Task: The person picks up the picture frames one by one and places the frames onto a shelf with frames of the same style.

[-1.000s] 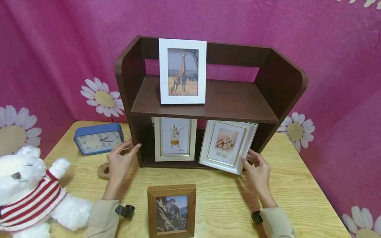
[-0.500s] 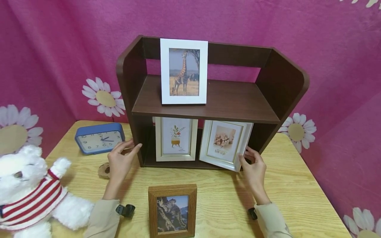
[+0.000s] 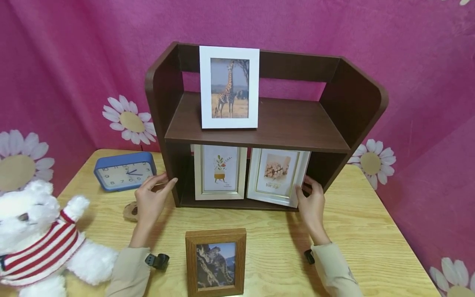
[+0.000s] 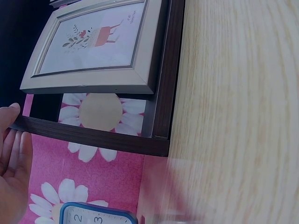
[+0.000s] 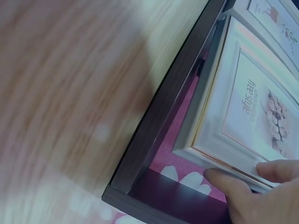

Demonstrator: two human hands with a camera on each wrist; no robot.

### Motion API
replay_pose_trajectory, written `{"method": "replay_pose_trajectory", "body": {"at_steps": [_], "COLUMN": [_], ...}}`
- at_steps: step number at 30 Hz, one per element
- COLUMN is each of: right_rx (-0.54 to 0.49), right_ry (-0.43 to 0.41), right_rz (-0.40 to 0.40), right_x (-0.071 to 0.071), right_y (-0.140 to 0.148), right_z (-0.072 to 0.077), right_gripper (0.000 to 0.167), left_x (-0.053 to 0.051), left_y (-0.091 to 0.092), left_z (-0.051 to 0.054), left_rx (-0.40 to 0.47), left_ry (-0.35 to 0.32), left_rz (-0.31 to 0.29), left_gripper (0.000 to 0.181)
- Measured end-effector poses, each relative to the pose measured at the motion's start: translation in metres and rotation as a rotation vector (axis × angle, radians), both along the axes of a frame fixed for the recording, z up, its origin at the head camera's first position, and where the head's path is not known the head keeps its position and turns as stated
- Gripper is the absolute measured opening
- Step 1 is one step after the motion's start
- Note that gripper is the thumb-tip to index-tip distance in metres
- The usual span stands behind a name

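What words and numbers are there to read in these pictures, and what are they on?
"free style": on the white flower-picture frame.
"2", "3", "5", "6", "7", "8", "10": on the blue clock; its other numbers are too unclear to be sure.
Small line above "free style": too small to read.
Small print on the plant-picture frame: too small to read.

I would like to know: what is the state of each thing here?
Flower frame: slanted, lower level
Shelf: upright
Right hand: grips flower frame's edge
Left hand: holds shelf's side
Plant frame: upright, lower level
Giraffe frame: upright, upper level
Leopard frame: picture showing
Clock: dial showing
Bear: wearing striped shirt
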State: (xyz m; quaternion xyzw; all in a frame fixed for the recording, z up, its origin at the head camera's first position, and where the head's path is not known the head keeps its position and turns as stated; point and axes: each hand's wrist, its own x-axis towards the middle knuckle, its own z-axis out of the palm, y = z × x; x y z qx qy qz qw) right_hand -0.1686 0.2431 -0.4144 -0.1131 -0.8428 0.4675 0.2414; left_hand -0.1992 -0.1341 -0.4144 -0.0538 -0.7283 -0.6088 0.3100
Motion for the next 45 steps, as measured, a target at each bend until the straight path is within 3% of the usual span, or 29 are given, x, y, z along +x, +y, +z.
{"method": "replay_pose_trajectory", "body": {"at_steps": [14,24,30,37,45], "right_rx": [-0.037,-0.044,-0.061,-0.082,-0.088], "right_ry": [-0.072,-0.102,-0.118,-0.169,-0.14], "right_rz": [0.028,0.021,0.044,0.071,0.08], "right_x": [-0.004,-0.002,-0.004,0.004,0.011], "right_y": [0.008,0.007,0.008,0.007,0.007], "right_z": [-0.003,-0.008,-0.002,0.005,0.006], "right_gripper": [0.042,0.043,0.045,0.051,0.046], "left_x": [0.001,0.001,0.0,0.002,0.002], "left_y": [0.0,-0.002,-0.002,-0.001,-0.001], "left_z": [0.001,-0.002,-0.002,-0.001,-0.001], "left_rx": [-0.004,-0.085,-0.089,-0.091,-0.079], "left_ry": [-0.018,0.011,0.014,-0.008,0.004], "left_rz": [0.015,0.028,0.032,0.029,0.032], "left_gripper": [0.024,0.024,0.025,0.024,0.022]}}
